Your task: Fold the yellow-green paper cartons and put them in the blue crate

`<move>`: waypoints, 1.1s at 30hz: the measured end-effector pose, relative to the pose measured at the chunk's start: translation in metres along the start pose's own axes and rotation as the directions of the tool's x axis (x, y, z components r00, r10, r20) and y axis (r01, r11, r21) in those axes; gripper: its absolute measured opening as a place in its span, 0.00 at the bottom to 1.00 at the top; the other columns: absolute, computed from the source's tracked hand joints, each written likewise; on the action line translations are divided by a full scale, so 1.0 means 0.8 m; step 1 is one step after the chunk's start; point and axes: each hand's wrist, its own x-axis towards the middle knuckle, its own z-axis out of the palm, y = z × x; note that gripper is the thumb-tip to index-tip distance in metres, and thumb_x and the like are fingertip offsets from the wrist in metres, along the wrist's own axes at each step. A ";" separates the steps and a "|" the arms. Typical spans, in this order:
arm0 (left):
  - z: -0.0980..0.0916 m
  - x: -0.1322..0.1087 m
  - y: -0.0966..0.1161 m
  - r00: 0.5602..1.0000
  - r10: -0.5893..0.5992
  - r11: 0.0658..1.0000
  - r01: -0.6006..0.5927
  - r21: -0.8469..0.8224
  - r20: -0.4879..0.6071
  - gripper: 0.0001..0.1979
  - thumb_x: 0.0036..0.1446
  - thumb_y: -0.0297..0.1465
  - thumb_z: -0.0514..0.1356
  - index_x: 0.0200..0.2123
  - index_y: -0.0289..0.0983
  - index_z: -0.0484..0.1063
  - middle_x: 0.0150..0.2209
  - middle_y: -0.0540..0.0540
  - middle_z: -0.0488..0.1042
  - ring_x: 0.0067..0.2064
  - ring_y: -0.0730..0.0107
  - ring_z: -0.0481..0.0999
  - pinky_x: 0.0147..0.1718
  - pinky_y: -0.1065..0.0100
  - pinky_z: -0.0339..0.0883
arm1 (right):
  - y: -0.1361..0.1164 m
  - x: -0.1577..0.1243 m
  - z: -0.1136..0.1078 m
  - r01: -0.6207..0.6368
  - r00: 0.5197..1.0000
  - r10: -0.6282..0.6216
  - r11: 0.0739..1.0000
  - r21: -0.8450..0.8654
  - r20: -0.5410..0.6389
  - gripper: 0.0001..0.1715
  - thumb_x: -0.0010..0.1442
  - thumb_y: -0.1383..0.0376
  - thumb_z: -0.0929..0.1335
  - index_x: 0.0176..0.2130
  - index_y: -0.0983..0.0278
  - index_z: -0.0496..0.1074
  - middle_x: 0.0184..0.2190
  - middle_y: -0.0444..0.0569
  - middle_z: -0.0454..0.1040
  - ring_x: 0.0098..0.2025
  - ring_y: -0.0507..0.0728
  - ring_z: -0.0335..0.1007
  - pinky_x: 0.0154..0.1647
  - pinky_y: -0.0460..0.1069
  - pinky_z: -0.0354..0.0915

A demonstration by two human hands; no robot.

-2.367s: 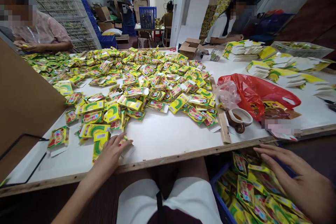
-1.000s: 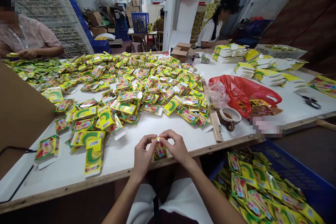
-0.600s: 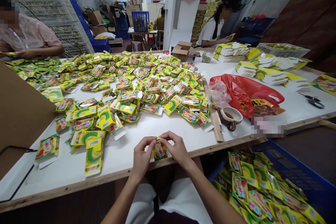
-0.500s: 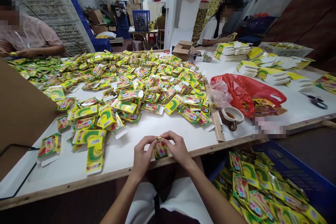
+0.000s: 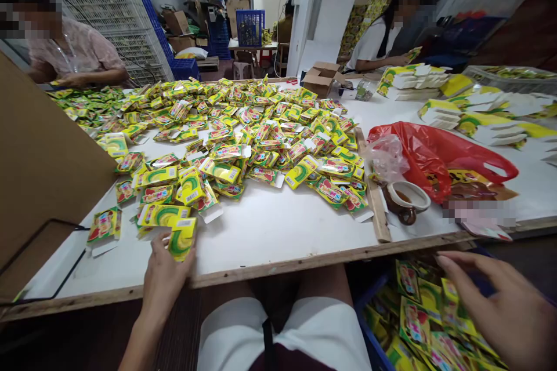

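My left hand [image 5: 164, 271] grips a small yellow-and-green carton [image 5: 181, 243] by its sides, near the front edge of the table. The thumb is on its right side and the fingers on its left. Just behind it lies another yellow carton [image 5: 159, 215], at the near end of a wide heap of such cartons [image 5: 261, 139], some with open white flaps. My right hand [image 5: 500, 301], slightly blurred, hovers over a blue crate [image 5: 369, 324] of cartons at the lower right. Its fingers are stretched out and apart, with nothing in them.
A wooden strip [image 5: 374, 208] separates the heap from a brown cup [image 5: 407, 200] and a red plastic bag [image 5: 439, 151]. A cardboard panel [image 5: 52, 174] and black wire stand at left. One person [image 5: 82, 52] sits at left, another [image 5: 383, 40] at right. Stacked flat cartons [image 5: 418, 78] lie beyond.
My hands have parted from the carton they held together, which I cannot pick out now. The left moved left onto another carton; the right swung right over the crate. The view shifted slightly.
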 end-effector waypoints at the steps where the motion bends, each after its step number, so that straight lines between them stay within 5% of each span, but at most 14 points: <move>1: -0.002 -0.006 0.007 0.998 0.026 0.999 -0.023 -0.042 0.053 0.34 0.47 0.46 0.59 0.54 0.35 0.57 0.46 0.35 0.71 0.46 0.46 0.73 0.39 0.54 0.68 | -0.020 -0.008 0.009 0.006 0.999 -0.009 0.997 0.080 0.039 0.14 0.53 0.47 0.65 0.31 0.52 0.72 0.33 0.55 0.75 0.34 0.63 0.71 0.35 0.59 0.64; 5: -0.004 -0.039 0.063 0.936 0.312 0.931 -0.266 -0.251 0.165 0.18 0.48 0.43 0.58 0.41 0.40 0.70 0.48 0.41 0.71 0.47 0.52 0.73 0.43 0.57 0.67 | -0.145 -0.049 0.071 0.176 0.932 -0.302 0.859 0.480 0.199 0.09 0.60 0.61 0.63 0.40 0.58 0.71 0.44 0.53 0.73 0.49 0.62 0.68 0.49 0.59 0.62; 8: 0.003 -0.054 0.108 0.816 0.477 0.837 -0.308 -0.452 0.328 0.11 0.49 0.39 0.59 0.35 0.41 0.74 0.38 0.45 0.76 0.36 0.60 0.76 0.36 0.64 0.68 | -0.217 -0.072 0.115 0.281 0.728 -0.608 0.687 0.671 0.317 0.21 0.56 0.70 0.66 0.50 0.57 0.67 0.53 0.51 0.70 0.57 0.63 0.61 0.58 0.61 0.54; 10: 0.011 -0.056 0.129 0.759 0.510 0.793 -0.232 -0.564 0.405 0.11 0.51 0.38 0.59 0.36 0.40 0.74 0.31 0.47 0.77 0.29 0.65 0.75 0.30 0.68 0.67 | -0.236 -0.078 0.137 0.229 0.657 -0.663 0.629 0.743 0.358 0.23 0.55 0.73 0.66 0.50 0.56 0.68 0.49 0.49 0.73 0.53 0.61 0.65 0.57 0.60 0.56; 12: 0.024 -0.055 0.142 0.771 0.502 0.731 -0.135 -0.669 0.393 0.16 0.52 0.38 0.60 0.44 0.40 0.69 0.32 0.47 0.77 0.30 0.67 0.75 0.31 0.68 0.67 | -0.236 -0.080 0.157 0.071 0.723 -0.572 0.619 0.782 0.388 0.18 0.57 0.73 0.64 0.45 0.57 0.69 0.43 0.48 0.75 0.47 0.59 0.70 0.51 0.56 0.62; 14: 0.041 -0.055 0.146 0.839 0.449 0.643 -0.064 -0.763 0.308 0.22 0.52 0.37 0.60 0.50 0.40 0.60 0.34 0.48 0.76 0.35 0.66 0.76 0.36 0.67 0.68 | -0.229 -0.082 0.174 -0.134 0.811 -0.411 0.564 0.815 0.417 0.15 0.58 0.71 0.64 0.45 0.59 0.66 0.41 0.48 0.75 0.44 0.57 0.72 0.46 0.53 0.66; 18: 0.077 -0.063 0.147 0.884 0.424 0.490 -0.041 -0.871 0.197 0.19 0.54 0.35 0.60 0.47 0.40 0.57 0.39 0.45 0.75 0.42 0.66 0.76 0.43 0.63 0.68 | -0.216 -0.089 0.196 -0.338 0.843 -0.283 0.383 0.860 0.457 0.21 0.58 0.68 0.65 0.51 0.58 0.57 0.42 0.48 0.74 0.42 0.55 0.74 0.44 0.50 0.69; 22: 0.092 -0.067 0.146 0.855 0.467 0.455 -0.014 -0.890 0.226 0.16 0.56 0.34 0.58 0.47 0.39 0.61 0.42 0.45 0.75 0.43 0.65 0.76 0.43 0.63 0.69 | -0.210 -0.082 0.199 -0.320 0.810 -0.342 0.422 0.848 0.476 0.20 0.59 0.68 0.64 0.51 0.59 0.61 0.44 0.48 0.73 0.45 0.54 0.73 0.48 0.50 0.67; 27: 0.093 -0.056 0.140 0.822 0.493 0.527 -0.022 -0.850 0.285 0.14 0.56 0.35 0.58 0.46 0.38 0.67 0.39 0.46 0.75 0.39 0.66 0.76 0.38 0.66 0.71 | -0.211 -0.050 0.201 -0.169 0.804 -0.396 0.562 0.810 0.443 0.10 0.61 0.66 0.62 0.40 0.62 0.72 0.38 0.48 0.75 0.42 0.55 0.72 0.45 0.50 0.67; 30: 0.098 -0.049 0.139 0.851 0.473 0.493 -0.040 -0.869 0.229 0.11 0.55 0.35 0.59 0.40 0.37 0.70 0.40 0.44 0.75 0.42 0.65 0.75 0.43 0.65 0.70 | -0.217 -0.039 0.209 -0.110 0.817 -0.413 0.574 0.812 0.403 0.08 0.60 0.65 0.64 0.34 0.63 0.73 0.34 0.48 0.75 0.39 0.55 0.71 0.42 0.50 0.67; 33: 0.101 -0.044 0.142 0.881 0.437 0.404 -0.010 -0.915 0.183 0.14 0.53 0.33 0.60 0.44 0.38 0.68 0.44 0.44 0.74 0.46 0.65 0.74 0.47 0.63 0.68 | -0.221 -0.038 0.217 -0.169 0.825 -0.391 0.518 0.839 0.408 0.09 0.59 0.66 0.65 0.41 0.62 0.71 0.34 0.47 0.74 0.37 0.54 0.71 0.40 0.49 0.68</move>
